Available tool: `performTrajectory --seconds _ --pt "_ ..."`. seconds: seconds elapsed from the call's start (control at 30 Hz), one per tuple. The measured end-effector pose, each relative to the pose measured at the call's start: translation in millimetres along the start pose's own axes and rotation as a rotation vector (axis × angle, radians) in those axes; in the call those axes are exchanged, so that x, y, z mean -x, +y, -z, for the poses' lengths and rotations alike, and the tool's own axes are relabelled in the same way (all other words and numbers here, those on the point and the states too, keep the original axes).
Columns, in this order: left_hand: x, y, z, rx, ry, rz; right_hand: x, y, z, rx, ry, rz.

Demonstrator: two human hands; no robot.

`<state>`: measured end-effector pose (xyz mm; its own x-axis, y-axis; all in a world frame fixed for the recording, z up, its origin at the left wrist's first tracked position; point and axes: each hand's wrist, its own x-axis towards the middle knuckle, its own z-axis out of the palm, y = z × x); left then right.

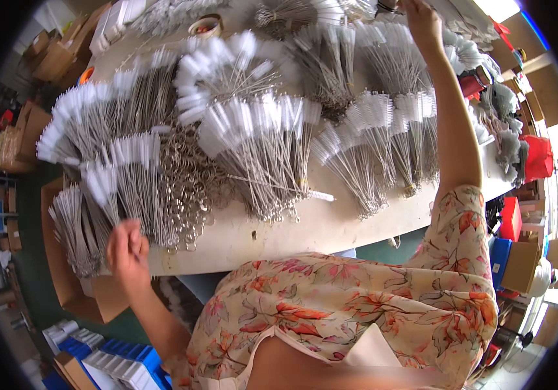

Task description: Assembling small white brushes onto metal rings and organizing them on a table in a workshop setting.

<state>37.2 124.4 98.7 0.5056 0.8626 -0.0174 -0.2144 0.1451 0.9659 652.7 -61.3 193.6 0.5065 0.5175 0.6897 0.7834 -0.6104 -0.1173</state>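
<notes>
My left hand (pixel 127 250) is over the table's front left edge, its fingers curled inward; whether anything is in them is hidden. Close beside it stand bundles of thin wire-handled brushes (pixel 137 156) with white bristle heads. A heap of small metal rings (pixel 188 185) lies just to the right of these bundles. My right arm stretches across to the far side of the table. There my right hand (pixel 424 26) is partly cut off by the upper edge, fingers closed near a small dark thing I cannot make out.
More brush bundles (pixel 259 153) cover the middle and right of the table (pixel 240 250). A round tub (pixel 205 27) sits at the back. An open cardboard box (pixel 100 296) stands below the left edge, near blue and white bins (pixel 123 364). Red bags (pixel 537 158) are at the right.
</notes>
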Motion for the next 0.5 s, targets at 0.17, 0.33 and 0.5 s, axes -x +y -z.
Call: performTrajectory --seconds 0.17,0.33,0.5 --pt "-17.6 13.6 -92.4 -0.165 -0.208 -0.208 81.0 -216.2 47.9 -1.654 -0.57 -0.26" --pt "-36.2 -0.7 -153.5 -0.286 -0.28 -0.524 164.0 -318.7 67.4 -1.757 -0.722 -0.225" --pt "-32.9 -14.3 -115.7 -0.512 -0.158 -1.008 195.7 -319.8 60.2 -1.805 -0.344 -0.198"
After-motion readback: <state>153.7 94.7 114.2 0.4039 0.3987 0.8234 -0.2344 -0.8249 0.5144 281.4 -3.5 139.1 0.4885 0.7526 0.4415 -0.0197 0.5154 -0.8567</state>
